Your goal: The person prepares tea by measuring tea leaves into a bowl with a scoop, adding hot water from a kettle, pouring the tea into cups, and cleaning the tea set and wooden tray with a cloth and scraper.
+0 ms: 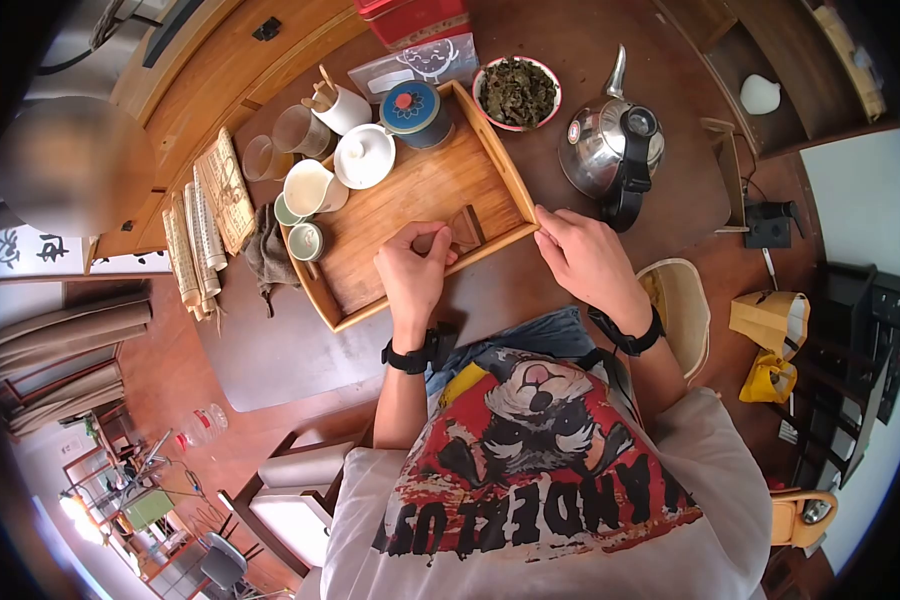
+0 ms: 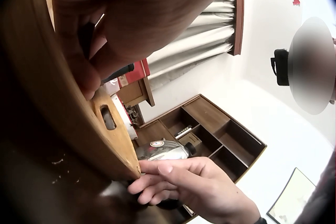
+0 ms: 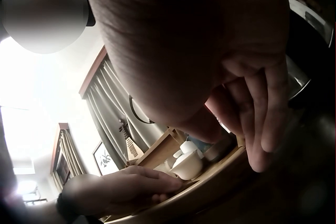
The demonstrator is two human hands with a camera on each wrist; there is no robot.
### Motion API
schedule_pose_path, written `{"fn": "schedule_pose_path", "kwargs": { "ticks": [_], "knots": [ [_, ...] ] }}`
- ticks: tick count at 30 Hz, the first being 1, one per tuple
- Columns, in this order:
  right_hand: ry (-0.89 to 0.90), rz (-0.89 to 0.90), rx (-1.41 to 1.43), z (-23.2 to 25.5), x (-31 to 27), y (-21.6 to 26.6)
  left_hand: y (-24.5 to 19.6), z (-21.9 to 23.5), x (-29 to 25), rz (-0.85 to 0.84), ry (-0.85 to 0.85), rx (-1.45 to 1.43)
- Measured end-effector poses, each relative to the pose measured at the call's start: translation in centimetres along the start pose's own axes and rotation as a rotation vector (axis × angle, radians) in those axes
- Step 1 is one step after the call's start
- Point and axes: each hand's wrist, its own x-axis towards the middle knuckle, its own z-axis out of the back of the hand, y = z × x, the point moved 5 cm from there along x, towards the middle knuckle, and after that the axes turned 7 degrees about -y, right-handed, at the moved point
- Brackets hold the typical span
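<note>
A wooden tea tray (image 1: pixel 435 185) lies on the dark table. Over its near side my left hand (image 1: pixel 412 275) pinches a small dark brown piece (image 1: pixel 466 229) between thumb and fingers; the fingers hide part of it, and I cannot tell what it is. My right hand (image 1: pixel 590 262) touches the tray's near right corner, its fingers rather straight, as the left wrist view also shows. On the tray stand a blue lidded pot (image 1: pixel 416 118), a white lidded bowl (image 1: pixel 364 157), a cream pitcher (image 1: pixel 313 188) and small green cups (image 1: pixel 306 241).
Beyond the right hand stands a steel kettle (image 1: pixel 610 150) with a black handle. A bowl of tea leaves (image 1: pixel 516 92) sits behind the tray. Left of it are rolled mats (image 1: pixel 195 240), a grey cloth (image 1: pixel 271 250) and a white holder with wooden tools (image 1: pixel 342 108). A bin (image 1: pixel 682 310) stands at the right.
</note>
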Motion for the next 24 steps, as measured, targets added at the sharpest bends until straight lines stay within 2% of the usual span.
{"fn": "schedule_pose_path", "kwargs": {
  "ticks": [15, 24],
  "knots": [
    [-0.015, 0.002, -0.003, -0.2, -0.1, -0.2, -1.9, -4.2, 0.0, 0.021, 0.049, -0.049],
    [-0.037, 0.001, -0.020, -0.4, 0.0, -0.2, -2.7, -5.2, 0.2, 0.034, 0.093, -0.050]
  ]
}}
